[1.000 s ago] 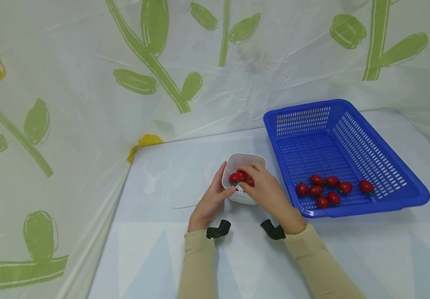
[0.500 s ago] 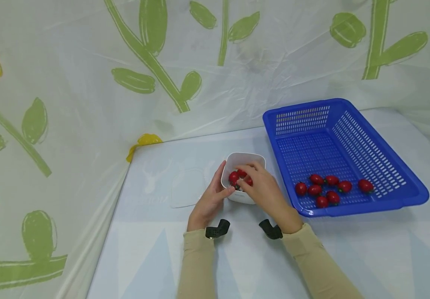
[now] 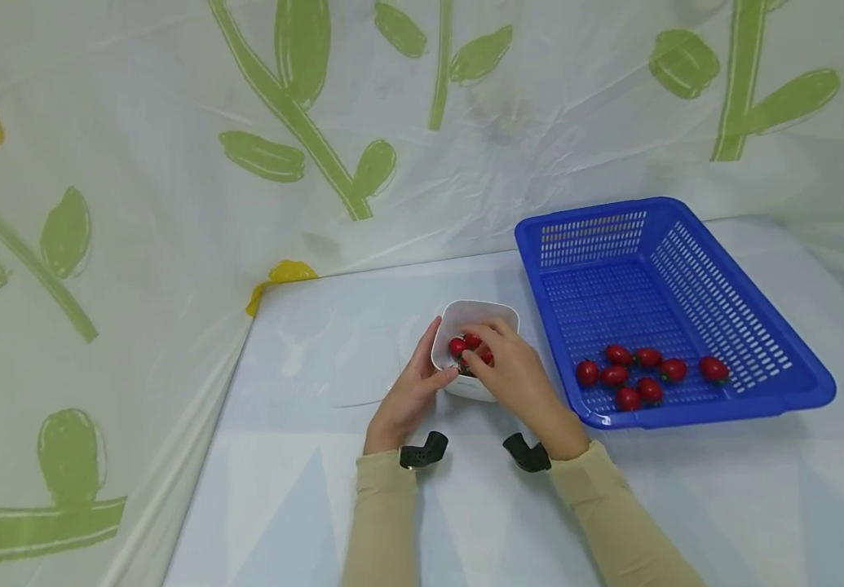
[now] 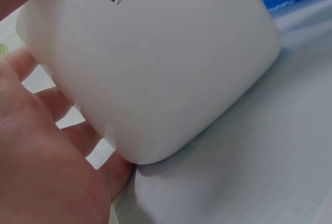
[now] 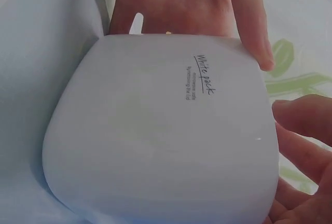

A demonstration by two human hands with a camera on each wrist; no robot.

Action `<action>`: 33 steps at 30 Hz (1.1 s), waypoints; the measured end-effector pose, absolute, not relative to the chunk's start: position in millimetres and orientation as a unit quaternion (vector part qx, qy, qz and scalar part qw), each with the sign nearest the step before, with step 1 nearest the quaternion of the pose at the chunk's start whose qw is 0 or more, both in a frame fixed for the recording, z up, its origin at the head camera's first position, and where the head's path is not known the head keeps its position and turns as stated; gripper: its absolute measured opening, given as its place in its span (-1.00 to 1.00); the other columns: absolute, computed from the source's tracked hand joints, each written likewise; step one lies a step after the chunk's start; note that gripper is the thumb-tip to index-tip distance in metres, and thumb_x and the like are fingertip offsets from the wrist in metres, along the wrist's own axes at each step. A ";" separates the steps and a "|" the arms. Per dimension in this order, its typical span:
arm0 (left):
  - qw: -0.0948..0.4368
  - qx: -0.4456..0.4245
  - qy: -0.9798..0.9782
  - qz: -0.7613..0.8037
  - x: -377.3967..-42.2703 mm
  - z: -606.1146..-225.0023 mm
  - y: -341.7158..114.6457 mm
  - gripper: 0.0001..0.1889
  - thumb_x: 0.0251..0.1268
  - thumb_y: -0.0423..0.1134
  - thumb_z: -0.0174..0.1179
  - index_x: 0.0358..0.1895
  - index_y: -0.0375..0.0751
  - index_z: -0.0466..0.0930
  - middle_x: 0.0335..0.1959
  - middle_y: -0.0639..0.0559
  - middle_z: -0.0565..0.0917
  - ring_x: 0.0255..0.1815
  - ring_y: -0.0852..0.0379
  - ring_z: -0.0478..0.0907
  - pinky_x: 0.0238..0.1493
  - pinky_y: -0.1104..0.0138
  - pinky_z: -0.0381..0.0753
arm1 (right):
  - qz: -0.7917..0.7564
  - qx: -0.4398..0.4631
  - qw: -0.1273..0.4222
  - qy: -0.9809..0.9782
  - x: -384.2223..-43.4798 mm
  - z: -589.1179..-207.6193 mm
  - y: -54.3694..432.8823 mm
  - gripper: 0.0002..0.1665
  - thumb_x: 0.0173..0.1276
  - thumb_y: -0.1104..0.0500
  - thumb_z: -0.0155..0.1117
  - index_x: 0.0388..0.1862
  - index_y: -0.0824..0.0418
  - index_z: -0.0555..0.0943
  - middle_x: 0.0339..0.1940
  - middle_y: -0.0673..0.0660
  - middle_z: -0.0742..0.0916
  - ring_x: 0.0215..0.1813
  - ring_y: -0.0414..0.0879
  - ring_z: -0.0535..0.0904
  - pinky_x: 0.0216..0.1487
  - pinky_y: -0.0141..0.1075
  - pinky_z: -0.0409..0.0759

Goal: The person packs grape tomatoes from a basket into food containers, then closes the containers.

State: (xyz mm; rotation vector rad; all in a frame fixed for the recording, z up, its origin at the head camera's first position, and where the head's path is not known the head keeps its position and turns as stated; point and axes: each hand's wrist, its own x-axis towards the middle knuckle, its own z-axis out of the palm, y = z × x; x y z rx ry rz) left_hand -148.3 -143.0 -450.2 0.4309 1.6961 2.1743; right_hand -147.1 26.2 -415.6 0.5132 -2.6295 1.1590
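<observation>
Held the white container (image 3: 470, 389) just left of the blue basket (image 3: 759, 405), on or close above the table (image 3: 304, 514), with the left hand (image 3: 405, 401) gripping the left side and near rim. Reached over the right side with the right hand (image 3: 520, 375), fingertips among the red tomatoes (image 3: 457, 346) inside. Could not tell, past the knuckles, whether pinching one or only touching. Saw loose tomatoes (image 3: 615, 375) at the basket's near end and a clear flat piece (image 3: 363, 371), perhaps a lid, on the table left of the container. Ran, probably, some risk of tipping the container by bearing on its rim or slackening the left thumb. Seemed liable, too, to bruise a tomato by squeezing in so tight a space, or flick one out by losing hold of smooth skin. Might also have jarred the basket by swinging the right forearm (image 3: 612, 499) against its near-left corner.
</observation>
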 end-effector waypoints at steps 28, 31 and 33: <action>0.185 0.118 0.601 0.769 -156.4 -453.4 -140.4 -0.05 0.11 -0.38 0.19 0.39 0.30 -0.27 0.38 0.16 -0.03 0.34 0.13 0.04 0.30 0.07 -0.09 | 0.456 0.199 0.101 -0.862 -147.1 -409.1 22.8 -0.73 0.25 0.12 0.17 -0.07 0.11 0.58 -0.19 0.00 0.58 -0.32 -0.21 0.46 -0.35 -0.36 0.48; 0.190 0.115 0.611 0.759 -152.1 -447.7 -139.5 -0.07 0.12 -0.30 0.20 0.39 0.31 -0.27 0.37 0.19 0.02 0.31 0.17 0.10 0.29 0.09 -0.09 | 0.453 0.230 0.107 -0.855 -143.7 -405.5 23.2 -0.73 0.24 0.14 0.18 -0.06 0.12 0.58 -0.18 -0.02 0.58 -0.36 -0.24 0.45 -0.36 -0.39 0.48; 0.191 0.113 0.617 0.755 -149.9 -444.5 -137.6 -0.08 0.12 -0.26 0.20 0.38 0.33 -0.25 0.36 0.21 0.05 0.31 0.17 0.11 0.29 0.10 -0.09 | 0.444 0.245 0.113 -0.855 -141.2 -400.8 25.6 -0.72 0.24 0.15 0.19 -0.06 0.12 0.58 -0.17 -0.02 0.58 -0.37 -0.26 0.45 -0.36 -0.41 0.48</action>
